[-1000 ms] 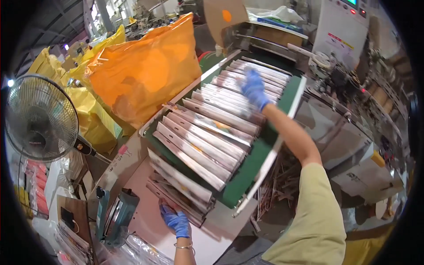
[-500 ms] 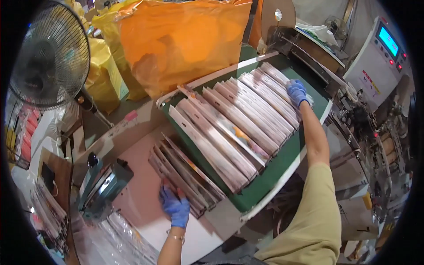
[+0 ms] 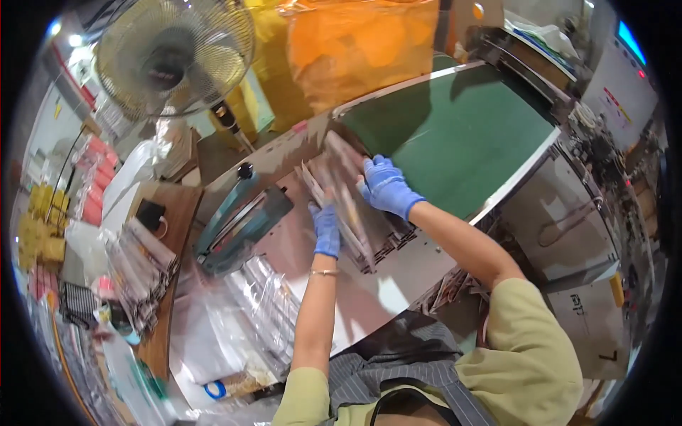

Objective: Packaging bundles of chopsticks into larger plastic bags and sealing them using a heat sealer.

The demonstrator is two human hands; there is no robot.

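A bunch of flat, pale packets (image 3: 344,195) stands pressed together on the pinkish table, blurred by motion. On its left side my left hand (image 3: 327,228), in a blue glove, has its fingers closed against the packets. From the right, my right hand (image 3: 389,186), gloved too, grips the same bunch near the belt's end. The green conveyor belt (image 3: 455,135) begins just beyond that hand, its surface bare. What each packet contains I cannot make out.
Left of the bunch stands a teal hand-operated sealer (image 3: 245,220). Clear plastic sleeves (image 3: 263,298) lie near my left forearm, with a blue tape roll (image 3: 214,390) below. A fan (image 3: 174,60) and orange bag (image 3: 362,39) stand behind; more packets (image 3: 142,266) lie far left.
The row of packets has left the belt and is bunched on the table. My right hand has swept left from the belt's far end toward my left hand. The view has shifted left.
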